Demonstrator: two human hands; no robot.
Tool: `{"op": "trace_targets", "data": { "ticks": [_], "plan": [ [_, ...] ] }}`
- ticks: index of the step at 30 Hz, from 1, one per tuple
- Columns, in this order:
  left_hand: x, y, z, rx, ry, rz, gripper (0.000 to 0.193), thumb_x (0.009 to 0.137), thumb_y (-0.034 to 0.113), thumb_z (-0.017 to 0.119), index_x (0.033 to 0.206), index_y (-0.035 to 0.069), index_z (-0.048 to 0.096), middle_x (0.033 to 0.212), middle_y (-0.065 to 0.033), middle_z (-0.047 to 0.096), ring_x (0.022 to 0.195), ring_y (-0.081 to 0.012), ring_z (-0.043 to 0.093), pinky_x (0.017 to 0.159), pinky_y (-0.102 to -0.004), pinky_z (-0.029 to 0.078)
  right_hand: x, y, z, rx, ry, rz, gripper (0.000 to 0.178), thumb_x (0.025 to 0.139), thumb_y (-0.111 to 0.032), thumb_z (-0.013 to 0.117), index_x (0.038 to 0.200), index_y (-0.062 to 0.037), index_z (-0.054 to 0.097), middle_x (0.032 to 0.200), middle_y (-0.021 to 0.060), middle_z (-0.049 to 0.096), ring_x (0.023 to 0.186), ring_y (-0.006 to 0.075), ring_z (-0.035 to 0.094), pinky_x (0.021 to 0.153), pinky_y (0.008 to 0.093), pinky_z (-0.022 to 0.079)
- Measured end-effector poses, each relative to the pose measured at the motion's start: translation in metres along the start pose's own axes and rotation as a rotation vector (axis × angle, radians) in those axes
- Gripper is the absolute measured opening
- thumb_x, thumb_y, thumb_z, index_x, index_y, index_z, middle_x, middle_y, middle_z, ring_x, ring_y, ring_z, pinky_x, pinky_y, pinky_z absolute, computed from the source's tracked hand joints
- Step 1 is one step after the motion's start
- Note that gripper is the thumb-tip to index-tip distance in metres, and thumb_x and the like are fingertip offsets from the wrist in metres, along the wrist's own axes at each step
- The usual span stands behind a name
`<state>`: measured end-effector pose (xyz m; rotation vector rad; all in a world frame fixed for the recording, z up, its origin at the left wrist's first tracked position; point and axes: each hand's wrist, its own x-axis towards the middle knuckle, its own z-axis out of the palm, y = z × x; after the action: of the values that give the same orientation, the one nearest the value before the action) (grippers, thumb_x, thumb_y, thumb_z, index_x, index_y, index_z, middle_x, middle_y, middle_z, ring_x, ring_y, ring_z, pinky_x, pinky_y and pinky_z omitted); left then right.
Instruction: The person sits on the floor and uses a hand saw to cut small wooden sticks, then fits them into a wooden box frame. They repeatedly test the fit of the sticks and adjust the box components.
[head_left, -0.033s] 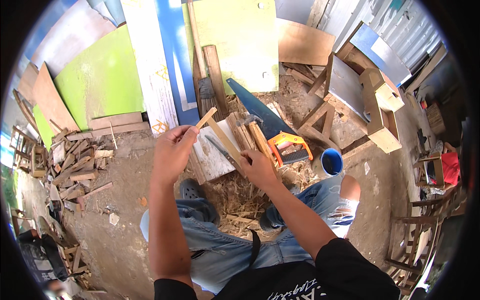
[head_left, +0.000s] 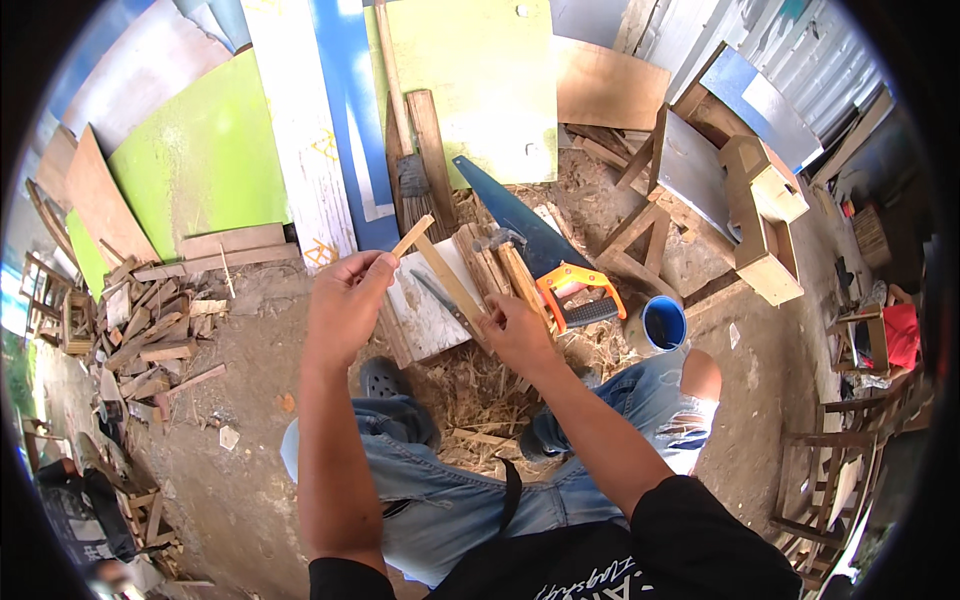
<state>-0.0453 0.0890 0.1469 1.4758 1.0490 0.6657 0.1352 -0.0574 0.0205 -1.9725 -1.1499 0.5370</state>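
One strip (head_left: 414, 235) juts rightward from left hand (head_left: 345, 300).

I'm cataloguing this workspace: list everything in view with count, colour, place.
wood strips: 2, tan, centre
board: 1, white, centre
knife: 1, grey, centre
saw: 1, dark and orange, centre
hammer: 1, grey, by saw
cup: 1, blue, right
brush: 1, grey, upper centre
panels: several, mixed, back
wood scraps: many, brown, left
wooden furniture: several, brown, right
shoes: 2, grey, below board
jeans: 1, blue, below
shirt: 1, black, bottom
left hand, right hand: 2, bare, centre

Slats (head_left: 447, 277) left of saw (head_left: 530, 235)
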Motion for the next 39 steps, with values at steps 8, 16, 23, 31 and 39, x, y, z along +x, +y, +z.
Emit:
{"op": "trace_targets", "data": {
  "ticks": [8,16,23,31,39],
  "plan": [
    [0.013,-0.002,-0.002,0.006,0.016,0.044,0.029,0.092,0.025,0.067,0.099,-0.003,0.071,0.076,0.0031,0.059,0.065,-0.0039,0.047,0.058,-0.0224,0.037,-0.056,0.031,-0.048,-0.455,-0.054,0.310,0.057,0.089,-0.017,0.062,0.140,-0.0067,0.039,0.117,0.0250,0.056,0.105,0.0472,0.060,0.088,0.0512,0.050],
    [0.003,0.001,-0.004,-0.129,-0.020,-0.033,0.027,0.091,0.028,0.067,0.097,0.002,0.073,0.078,0.0006,0.063,0.064,-0.0058,0.050,0.058,-0.0217,0.040,-0.041,0.045,-0.031,-0.289,-0.107,0.388,0.057,0.093,-0.030,0.057,0.140,-0.0056,0.037,0.113,0.0323,0.062,0.105,0.0493,0.061,0.089,0.0558,0.048],
    [0.003,0.004,-0.013,-0.228,0.044,-0.027,0.028,0.093,0.028,0.066,0.098,0.000,0.072,0.081,-0.0008,0.065,0.067,-0.0062,0.052,0.062,-0.0213,0.043,-0.050,0.025,-0.028,-0.315,0.016,0.232,0.050,0.095,-0.035,0.055,0.129,0.0006,0.046,0.102,0.0296,0.065,0.095,0.0469,0.064,0.083,0.0525,0.050],
    [0.008,0.005,-0.007,-0.213,0.060,-0.037,0.029,0.093,0.028,0.066,0.099,0.001,0.072,0.079,-0.0001,0.063,0.062,-0.0056,0.050,0.060,-0.0214,0.040,-0.044,-0.011,0.036,-0.151,-0.119,0.105,0.040,0.095,-0.032,0.057,0.119,-0.0010,0.049,0.101,0.0284,0.064,0.091,0.0474,0.063,0.079,0.0536,0.050],
    [0.011,-0.001,0.001,-0.090,-0.006,-0.006,0.029,0.091,0.027,0.067,0.099,0.000,0.072,0.078,0.0005,0.063,0.061,-0.0051,0.048,0.056,-0.0221,0.038,-0.043,-0.016,0.020,-0.317,-0.345,0.070,0.039,0.093,-0.032,0.057,0.116,-0.0016,0.052,0.104,0.0245,0.063,0.098,0.0440,0.063,0.081,0.0513,0.052]
  ]
}}
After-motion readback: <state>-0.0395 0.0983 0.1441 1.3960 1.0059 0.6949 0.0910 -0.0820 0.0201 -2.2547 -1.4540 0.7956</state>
